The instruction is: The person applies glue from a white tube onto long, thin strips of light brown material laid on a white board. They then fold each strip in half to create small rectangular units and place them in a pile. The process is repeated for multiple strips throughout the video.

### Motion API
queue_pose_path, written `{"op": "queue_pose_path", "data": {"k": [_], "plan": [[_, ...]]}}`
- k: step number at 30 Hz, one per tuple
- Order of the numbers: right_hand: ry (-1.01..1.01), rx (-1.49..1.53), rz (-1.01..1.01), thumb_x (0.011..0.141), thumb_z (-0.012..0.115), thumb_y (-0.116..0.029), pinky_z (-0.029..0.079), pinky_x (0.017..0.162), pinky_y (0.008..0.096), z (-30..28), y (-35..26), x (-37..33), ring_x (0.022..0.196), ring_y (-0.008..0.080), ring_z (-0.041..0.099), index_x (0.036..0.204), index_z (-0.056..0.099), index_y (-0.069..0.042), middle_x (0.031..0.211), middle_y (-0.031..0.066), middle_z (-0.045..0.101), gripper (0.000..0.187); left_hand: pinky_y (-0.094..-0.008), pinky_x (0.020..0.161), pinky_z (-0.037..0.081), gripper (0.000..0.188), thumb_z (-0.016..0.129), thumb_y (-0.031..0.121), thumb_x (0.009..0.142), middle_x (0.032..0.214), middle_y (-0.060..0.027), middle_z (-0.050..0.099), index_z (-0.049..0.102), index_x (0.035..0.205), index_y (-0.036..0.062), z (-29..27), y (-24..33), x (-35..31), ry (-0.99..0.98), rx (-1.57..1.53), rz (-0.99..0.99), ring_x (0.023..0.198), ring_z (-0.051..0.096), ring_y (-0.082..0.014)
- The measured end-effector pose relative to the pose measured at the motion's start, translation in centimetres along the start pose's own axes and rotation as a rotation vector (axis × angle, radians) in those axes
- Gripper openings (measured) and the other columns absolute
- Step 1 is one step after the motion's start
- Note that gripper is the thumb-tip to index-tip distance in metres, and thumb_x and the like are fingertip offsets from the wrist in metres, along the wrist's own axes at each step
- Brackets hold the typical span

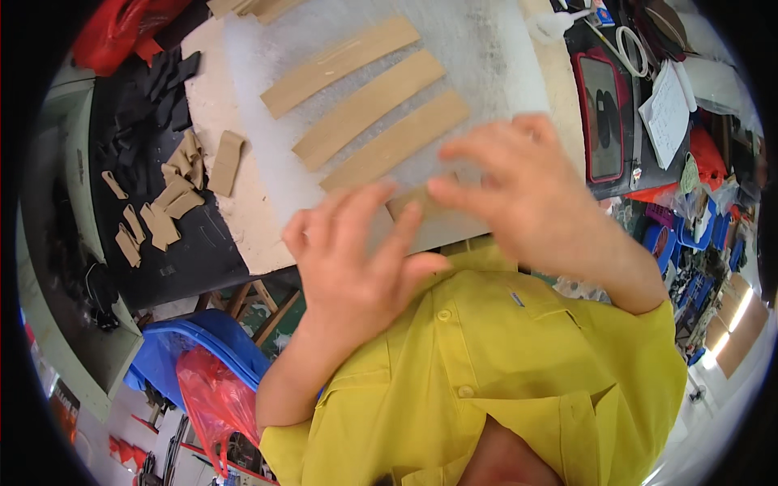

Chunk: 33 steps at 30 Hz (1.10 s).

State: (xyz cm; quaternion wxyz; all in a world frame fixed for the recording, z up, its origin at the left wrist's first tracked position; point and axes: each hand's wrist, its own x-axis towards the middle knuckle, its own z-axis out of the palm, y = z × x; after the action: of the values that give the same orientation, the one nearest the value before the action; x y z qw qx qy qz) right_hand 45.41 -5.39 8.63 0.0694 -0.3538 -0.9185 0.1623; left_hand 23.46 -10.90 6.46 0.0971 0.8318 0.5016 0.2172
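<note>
A short tan strip (pixel 415 202) lies near the close edge of the whitish sheet (pixel 494 49), partly hidden by my hands. My left hand (pixel 348 255) is at its left end, fingers spread, with the index fingertip by the strip. Over its right part is my right hand (pixel 523 182), thumb and fingers apart and curved, the thumb tip at the strip. Whether either hand presses on it I cannot tell. Beyond my hands, a tan strip (pixel 397 139), a second tan strip (pixel 369 109) and a third tan strip (pixel 340 66) lie side by side, slanting up to the right.
Folded tan pieces (pixel 174 198) and black pieces (pixel 154 101) lie at the left on the dark table (pixel 194 263). A red-framed tablet-like object (pixel 601 117) and a notepad (pixel 664 113) lie at the right. Below left stands a blue bin (pixel 162 348) with a red bag (pixel 215 397).
</note>
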Motion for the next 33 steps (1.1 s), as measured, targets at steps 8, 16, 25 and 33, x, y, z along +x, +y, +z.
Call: {"op": "queue_pose_path", "data": {"k": [8,16,25,33], "plan": [[0.465,0.059,0.151,0.072,0.071,0.004,0.047,0.082,0.0401,3.4,3.5,2.0,0.091,0.0267,0.062,0.104,0.071,-0.007,0.099,0.0054,0.066,0.034,-0.0350,0.073,0.037,0.029,0.083,0.011,0.077,0.092,-0.0033,0.064,0.074,0.104,0.0082,1.8,-3.3,0.1,0.228,0.060,-0.224,0.074,0.051,-0.0192],[0.375,0.212,0.230,0.080,0.069,0.009,0.050,0.066,0.0332,1.7,1.6,1.6,0.079,0.0256,0.061,0.104,0.071,-0.004,0.086,0.0088,0.064,0.028,-0.0345,0.064,0.042,0.026,0.081,0.000,0.075,0.086,-0.0062,0.065,0.065,0.094,0.0062,1.9,-1.8,1.1,0.277,-0.302,-0.325,0.071,0.058,-0.0215],[0.464,0.241,0.040,0.077,0.074,0.000,0.053,0.069,0.0329,4.5,1.7,0.6,0.087,0.0260,0.060,0.118,0.069,-0.001,0.098,0.0089,0.061,0.042,-0.0355,0.070,0.053,0.030,0.083,0.001,0.072,0.101,-0.0115,0.069,0.074,0.101,-0.0005,2.6,-2.8,2.4,0.237,-0.278,-0.052,0.084,0.065,-0.0278],[0.300,0.251,0.076,0.076,0.067,0.005,0.050,0.069,0.0307,4.7,1.2,0.0,0.085,0.0251,0.053,0.130,0.064,-0.001,0.108,0.0094,0.059,0.055,-0.0381,0.077,0.055,0.038,0.081,0.000,0.068,0.109,-0.0128,0.069,0.074,0.106,-0.0006,2.9,-3.3,2.3,0.200,-0.261,-0.018,0.095,0.065,-0.0302]]}}
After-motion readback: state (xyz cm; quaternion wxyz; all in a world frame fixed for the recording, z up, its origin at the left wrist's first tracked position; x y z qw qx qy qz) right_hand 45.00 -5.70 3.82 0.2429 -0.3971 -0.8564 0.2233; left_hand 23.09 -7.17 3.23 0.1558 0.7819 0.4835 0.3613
